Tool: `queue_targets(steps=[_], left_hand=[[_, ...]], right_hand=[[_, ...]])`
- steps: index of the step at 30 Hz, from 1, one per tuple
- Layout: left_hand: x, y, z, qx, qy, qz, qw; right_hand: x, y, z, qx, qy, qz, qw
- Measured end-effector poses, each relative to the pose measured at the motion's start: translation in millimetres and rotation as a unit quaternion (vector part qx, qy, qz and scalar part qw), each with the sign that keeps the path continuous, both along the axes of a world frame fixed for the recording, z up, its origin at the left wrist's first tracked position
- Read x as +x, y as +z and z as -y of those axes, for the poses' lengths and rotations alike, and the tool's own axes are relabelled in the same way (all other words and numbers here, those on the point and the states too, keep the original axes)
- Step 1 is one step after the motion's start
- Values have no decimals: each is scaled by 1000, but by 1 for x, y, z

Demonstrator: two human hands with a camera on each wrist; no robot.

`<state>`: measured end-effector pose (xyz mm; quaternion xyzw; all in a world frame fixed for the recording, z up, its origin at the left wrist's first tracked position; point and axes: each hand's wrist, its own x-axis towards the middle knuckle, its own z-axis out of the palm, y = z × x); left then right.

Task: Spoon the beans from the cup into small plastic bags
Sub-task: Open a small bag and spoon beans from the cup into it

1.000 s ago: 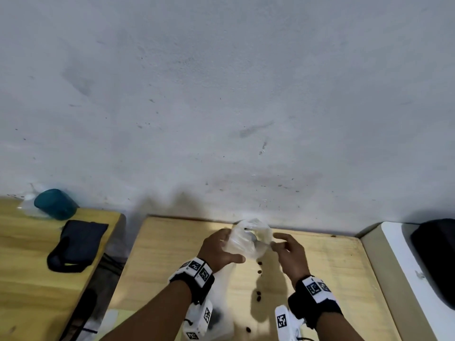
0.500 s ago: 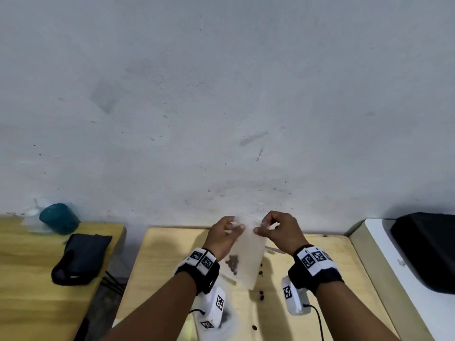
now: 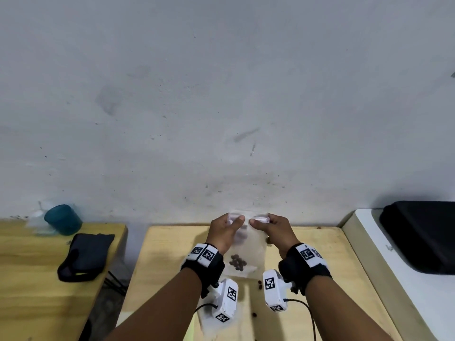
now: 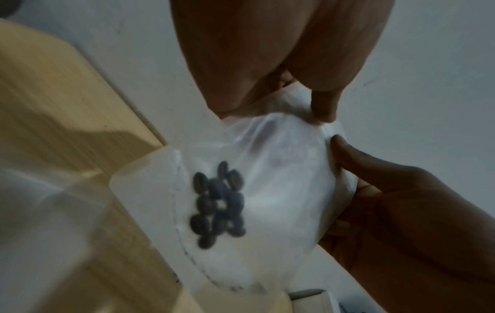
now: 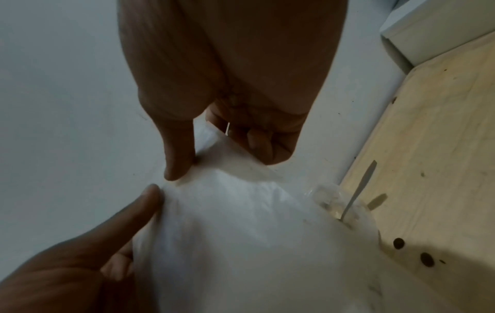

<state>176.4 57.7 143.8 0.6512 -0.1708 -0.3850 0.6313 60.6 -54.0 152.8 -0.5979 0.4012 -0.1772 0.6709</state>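
Wooden table [image 3: 172, 254] against a grey wall [image 3: 221, 94].
Left hand [image 3: 225, 231] and right hand [image 3: 273, 230] each pinch the top edge of the bag [image 3: 253, 252], beans [image 3: 237, 262] at its bottom, above the table.

No readable text or labels.

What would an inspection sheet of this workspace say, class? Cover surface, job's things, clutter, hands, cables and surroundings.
Surface: wooden table, stray beans on it.
Job's things: small plastic bag held up, dark beans at its bottom; spoon in clear cup.
Clutter: teal cup, black pouch on side table.
Hands: left hand and right hand pinch the bag's top edge.
Cables: black cable from right wrist camera.
Surroundings: grey wall, black object on white surface.
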Motion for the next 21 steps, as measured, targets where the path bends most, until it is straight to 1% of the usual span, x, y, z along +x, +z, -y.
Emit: queue_targets(steps=[3, 6, 10, 11, 14, 18, 21], left_hand=[[-6, 4, 4, -8, 32, 3, 999], [-13, 9, 7, -8, 40, 23, 999], [-22, 11, 11, -2, 52, 34, 998], [-23, 10, 12, 0, 56, 24, 998], [-28, 6, 12, -21, 73, -48, 996], [-29, 1, 12, -26, 76, -54, 995], [-32, 2, 15, -25, 66, -61, 996]], right_hand=[[-2, 9, 1, 6, 12, 2, 1000], [-4, 18, 4, 12, 11, -2, 1000], [-12, 20, 10, 21, 11, -1, 1000], [-13, 19, 12, 21, 12, 0, 1000], [-19, 17, 16, 26, 5, 2, 1000], [-31, 17, 23, 28, -21, -10, 999], [-39, 15, 25, 22, -23, -18, 999]])
